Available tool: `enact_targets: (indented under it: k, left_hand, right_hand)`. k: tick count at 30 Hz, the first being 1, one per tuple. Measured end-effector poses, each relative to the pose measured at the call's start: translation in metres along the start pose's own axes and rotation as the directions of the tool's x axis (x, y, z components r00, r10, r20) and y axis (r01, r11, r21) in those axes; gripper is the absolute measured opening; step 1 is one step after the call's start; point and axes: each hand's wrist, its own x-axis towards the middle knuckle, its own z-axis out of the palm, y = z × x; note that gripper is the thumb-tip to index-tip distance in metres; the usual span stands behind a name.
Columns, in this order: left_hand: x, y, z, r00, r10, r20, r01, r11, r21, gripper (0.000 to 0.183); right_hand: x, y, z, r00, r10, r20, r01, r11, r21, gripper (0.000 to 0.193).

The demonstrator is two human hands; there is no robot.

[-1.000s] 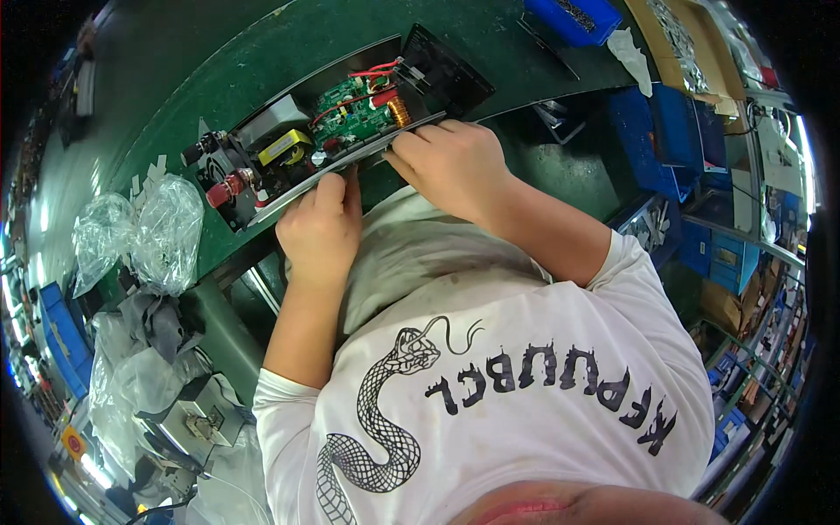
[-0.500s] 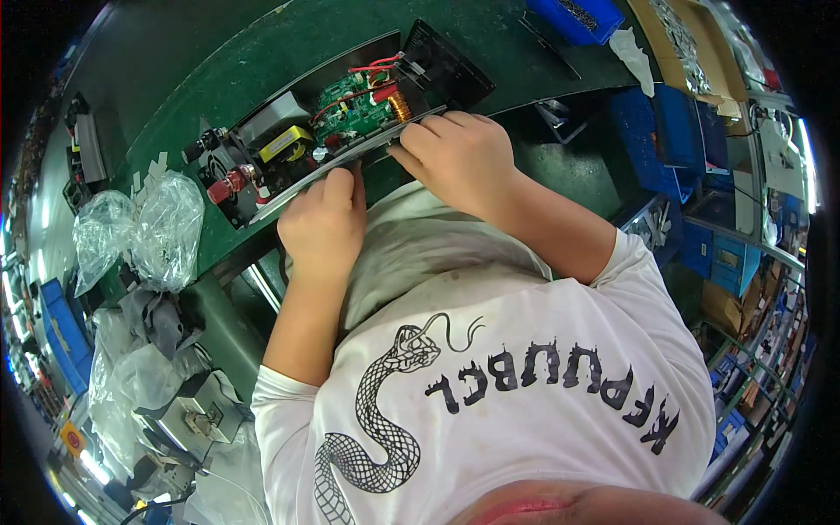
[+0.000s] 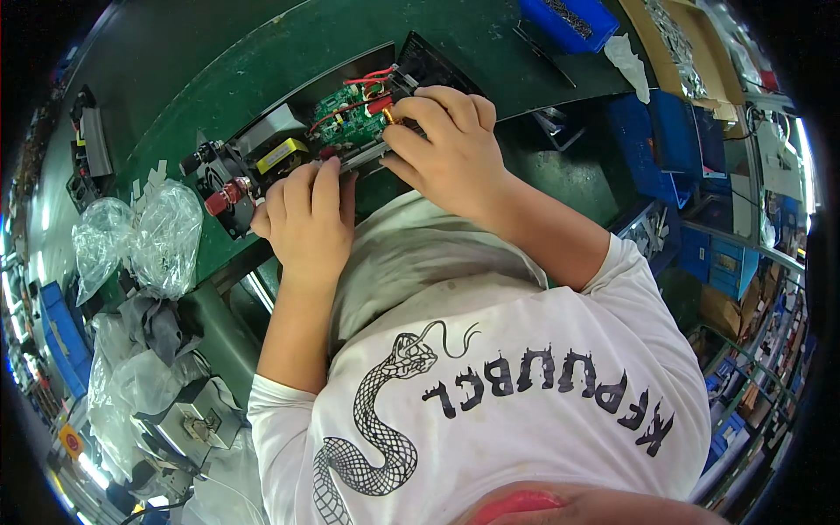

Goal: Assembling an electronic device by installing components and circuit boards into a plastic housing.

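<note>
An open black electronics case [image 3: 262,131] lies on the green bench [image 3: 262,61], holding a green circuit board [image 3: 346,122] with red wires, a yellow transformer [image 3: 282,155] and a red terminal [image 3: 219,201]. My left hand [image 3: 306,219] grips the case's near edge, fingers curled over the rim beside the transformer. At the right end of the board my right hand [image 3: 446,149] rests over the case, fingertips pressing on the near rim close to the red wires. Whatever lies under the palms is hidden.
Crumpled clear plastic bags [image 3: 140,236] lie left of the case. A blue bin [image 3: 569,17] and a cardboard box [image 3: 682,44] sit at the far right. Blue crates [image 3: 674,149] stack to the right, and a black part [image 3: 92,144] rests at far left.
Both hands have kept their grip on the case's near edge; the right hand's fingers have shifted slightly up toward the red wires. The case itself has stayed in place.
</note>
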Motion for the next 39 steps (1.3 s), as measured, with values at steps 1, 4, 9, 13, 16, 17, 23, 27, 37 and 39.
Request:
enact_targets:
  k: [1,4,9,13,16,17,23,27,37,39]
  left_hand:
    - [0.001,0.0,0.0,1.0,-0.011,-0.003,0.011,1.0,-0.015,0.036]
    - [0.004,0.0,-0.003,0.999,-0.043,0.015,0.044,0.998,-0.053,0.035]
    - [0.008,0.0,-0.008,0.993,-0.097,0.071,0.104,0.99,-0.092,0.032]
    - [0.005,-0.004,-0.007,0.991,-0.094,0.099,0.105,0.989,-0.109,0.032]
    - [0.001,-0.011,-0.006,0.998,0.022,0.05,-0.016,0.991,-0.132,0.035]
    - [-0.001,-0.013,-0.004,0.998,0.021,0.06,-0.013,0.991,-0.132,0.035]
    - [-0.006,-0.011,-0.001,1.0,0.008,0.026,-0.004,0.989,-0.149,0.033]
    - [-0.009,-0.014,0.0,0.999,0.006,0.039,0.001,0.983,-0.185,0.035]
    - [-0.003,-0.009,-0.005,0.996,-0.034,0.078,0.047,0.984,-0.172,0.04]
    - [-0.003,-0.008,-0.004,0.997,-0.045,0.068,0.057,0.982,-0.178,0.039]
  right_hand:
    - [0.001,0.0,-0.001,1.0,-0.003,-0.003,0.003,1.0,-0.001,0.041]
    - [0.007,0.001,-0.003,0.998,0.021,0.064,-0.023,0.999,0.033,0.04]
    - [0.016,0.006,-0.009,0.979,0.005,0.205,-0.028,0.994,0.109,0.038]
    - [0.016,0.012,-0.01,0.975,-0.017,0.223,-0.018,0.988,0.152,0.037]
    - [0.018,0.012,-0.01,0.975,-0.019,0.219,-0.019,0.985,0.171,0.036]
    - [0.016,0.014,-0.007,0.974,-0.016,0.225,-0.025,0.984,0.177,0.036]
    - [0.01,0.018,0.002,0.986,-0.056,0.158,0.022,0.977,0.21,0.035]
    - [0.009,0.02,0.003,0.983,-0.086,0.161,0.051,0.976,0.214,0.032]
    - [0.013,0.021,0.004,0.985,-0.086,0.148,0.045,0.965,0.26,0.024]
    - [0.015,0.019,0.003,0.985,-0.059,0.162,0.014,0.963,0.269,0.022]
